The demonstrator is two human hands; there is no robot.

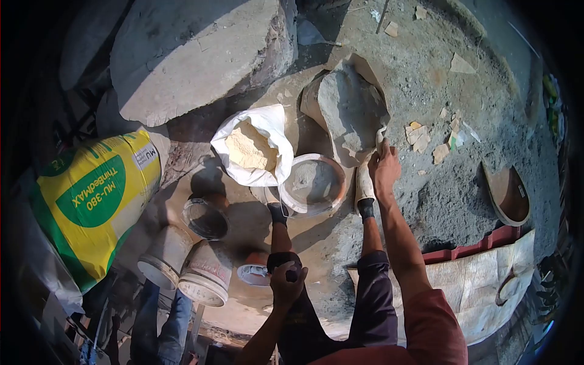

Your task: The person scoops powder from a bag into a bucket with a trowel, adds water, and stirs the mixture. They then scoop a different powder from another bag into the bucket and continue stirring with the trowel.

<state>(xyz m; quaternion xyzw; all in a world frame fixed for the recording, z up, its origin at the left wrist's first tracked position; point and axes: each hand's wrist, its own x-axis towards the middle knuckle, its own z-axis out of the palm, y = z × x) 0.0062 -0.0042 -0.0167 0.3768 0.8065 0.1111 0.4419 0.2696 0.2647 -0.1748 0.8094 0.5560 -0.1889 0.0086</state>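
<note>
My right hand (pixel 386 170) grips a pale, curved handle (pixel 381 132) at the right edge of an open paper bag (pixel 313 100) of grey powder (pixel 353 100). What the handle belongs to is hidden. My left hand (pixel 288 285) is closed over my knee, fingers curled round something dark that I cannot make out. Between my feet stands a round bucket (pixel 341 176) with grey powder in it and a wire handle. Just left of it, a white sack (pixel 277 121) is rolled open around pale yellow powder (pixel 248 146).
A large yellow-green bag (pixel 91 207) marked MU-380 stands at left. Several dirty buckets (pixel 207 271) sit left of my legs. Large grey slabs (pixel 194 61) lie beyond. On the right are torn paper scraps (pixel 420 137), a cut half-container (pixel 514 201) and an opened-out sack (pixel 468 280). Another person's jeans (pixel 175 322) show at lower left.
</note>
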